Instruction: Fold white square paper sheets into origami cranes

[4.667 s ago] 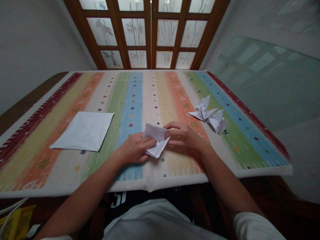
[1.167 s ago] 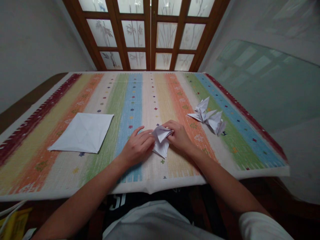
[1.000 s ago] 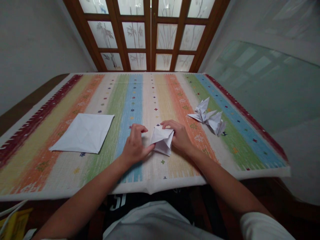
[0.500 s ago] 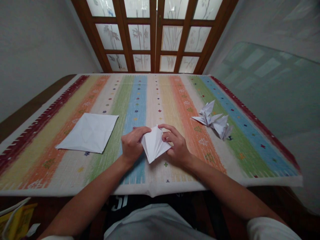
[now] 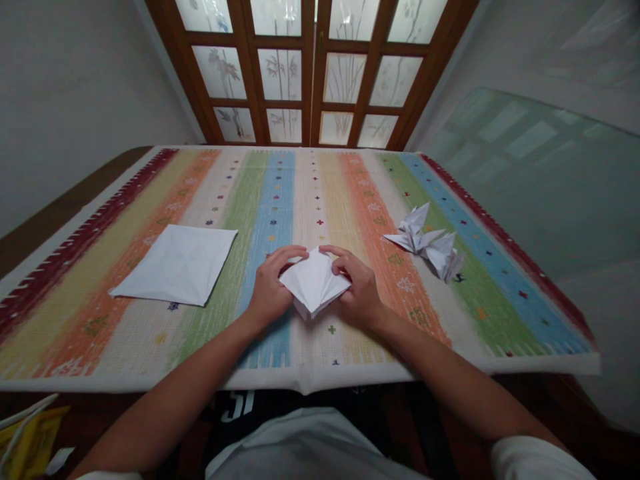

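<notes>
Between my two hands is a folded white sheet of paper (image 5: 315, 283), diamond-shaped, with creases running toward its near point. My left hand (image 5: 274, 283) grips its left corner, fingers curled over the far edge and thumb hidden beneath or behind it. On the other side my right hand (image 5: 359, 283) pinches the right part, index finger along the top edge. The paper is held just above or on the striped tablecloth (image 5: 305, 200); I cannot tell which. Layers of the fold show below its front point.
To the left lies a stack or sheet of white square paper (image 5: 177, 265). Folded white paper cranes (image 5: 425, 241) sit on the right. The table's near edge runs in front of my body, and a yellow packet (image 5: 33, 440) is low at left.
The folded paper has opened wider into a broader diamond, its near point slightly higher. My left hand has shifted a little to the right, and my right hand has turned slightly.
</notes>
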A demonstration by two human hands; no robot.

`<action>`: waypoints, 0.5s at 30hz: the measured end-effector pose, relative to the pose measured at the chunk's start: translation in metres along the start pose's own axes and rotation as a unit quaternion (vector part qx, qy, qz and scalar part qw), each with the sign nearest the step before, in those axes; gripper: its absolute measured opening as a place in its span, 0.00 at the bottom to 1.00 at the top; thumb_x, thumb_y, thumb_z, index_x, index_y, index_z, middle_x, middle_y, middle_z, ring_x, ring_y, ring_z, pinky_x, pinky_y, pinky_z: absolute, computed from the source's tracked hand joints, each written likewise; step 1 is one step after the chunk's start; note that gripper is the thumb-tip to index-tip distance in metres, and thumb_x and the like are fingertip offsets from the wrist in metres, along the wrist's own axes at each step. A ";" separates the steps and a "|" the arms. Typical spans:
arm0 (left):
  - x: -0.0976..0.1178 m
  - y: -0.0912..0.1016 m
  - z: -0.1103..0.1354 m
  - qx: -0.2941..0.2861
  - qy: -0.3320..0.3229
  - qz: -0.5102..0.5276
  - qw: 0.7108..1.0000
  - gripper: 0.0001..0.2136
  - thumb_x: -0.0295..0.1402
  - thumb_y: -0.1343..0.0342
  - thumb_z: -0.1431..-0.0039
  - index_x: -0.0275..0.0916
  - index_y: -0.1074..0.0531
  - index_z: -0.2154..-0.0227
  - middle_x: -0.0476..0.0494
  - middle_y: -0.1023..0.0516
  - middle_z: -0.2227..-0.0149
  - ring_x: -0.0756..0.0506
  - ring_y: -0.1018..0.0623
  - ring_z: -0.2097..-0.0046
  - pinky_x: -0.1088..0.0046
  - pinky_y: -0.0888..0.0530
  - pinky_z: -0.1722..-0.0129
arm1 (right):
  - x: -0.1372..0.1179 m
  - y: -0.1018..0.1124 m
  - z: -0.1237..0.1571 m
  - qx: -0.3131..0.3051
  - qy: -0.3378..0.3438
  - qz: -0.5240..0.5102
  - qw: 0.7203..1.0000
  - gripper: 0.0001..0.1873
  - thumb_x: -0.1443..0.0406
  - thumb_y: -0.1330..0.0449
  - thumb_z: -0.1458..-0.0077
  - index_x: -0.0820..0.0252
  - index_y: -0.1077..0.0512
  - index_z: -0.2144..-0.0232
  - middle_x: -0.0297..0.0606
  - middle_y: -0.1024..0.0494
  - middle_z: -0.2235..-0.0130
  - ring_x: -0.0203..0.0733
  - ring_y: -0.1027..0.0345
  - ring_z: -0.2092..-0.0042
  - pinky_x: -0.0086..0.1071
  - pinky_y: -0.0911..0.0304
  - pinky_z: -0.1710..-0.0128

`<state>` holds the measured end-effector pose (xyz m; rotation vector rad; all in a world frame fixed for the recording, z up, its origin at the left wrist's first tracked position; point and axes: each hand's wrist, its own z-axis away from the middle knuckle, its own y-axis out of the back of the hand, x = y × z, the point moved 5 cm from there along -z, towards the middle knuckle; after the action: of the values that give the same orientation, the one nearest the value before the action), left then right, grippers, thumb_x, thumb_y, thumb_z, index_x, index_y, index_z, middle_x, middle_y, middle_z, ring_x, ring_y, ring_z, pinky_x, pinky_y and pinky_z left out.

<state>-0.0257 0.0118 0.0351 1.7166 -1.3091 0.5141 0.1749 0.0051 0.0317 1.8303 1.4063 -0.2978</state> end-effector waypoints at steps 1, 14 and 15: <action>-0.004 -0.002 -0.001 -0.026 0.015 0.021 0.999 0.16 0.25 0.39 0.39 0.43 0.18 0.49 0.37 0.16 0.41 0.38 0.17 0.40 0.57 0.19 0.42 | 0.006 0.001 -0.001 0.002 -0.021 -0.011 1.000 0.14 0.75 0.41 0.45 0.50 0.36 0.63 0.48 0.15 0.41 0.53 0.19 0.43 0.43 0.24 0.49; -0.026 -0.008 0.000 -0.099 0.203 0.156 0.961 0.13 0.45 0.37 0.33 0.44 0.23 0.52 0.37 0.20 0.35 0.35 0.19 0.40 0.56 0.22 0.42 | 0.030 0.001 -0.006 -0.054 -0.082 -0.119 0.988 0.09 0.71 0.38 0.41 0.51 0.24 0.62 0.44 0.17 0.38 0.54 0.23 0.38 0.52 0.30 0.38; -0.026 -0.010 0.000 -0.100 0.210 0.171 0.957 0.14 0.44 0.34 0.36 0.43 0.24 0.52 0.37 0.19 0.37 0.37 0.17 0.44 0.60 0.20 0.47 | 0.030 0.002 -0.006 -0.065 -0.083 -0.127 0.986 0.08 0.70 0.37 0.40 0.51 0.23 0.61 0.44 0.18 0.37 0.54 0.24 0.36 0.53 0.31 0.37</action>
<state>-0.0259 0.0266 0.0113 1.1371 -1.2942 0.8630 0.1853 0.0305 0.0185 1.4873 1.5044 -0.4655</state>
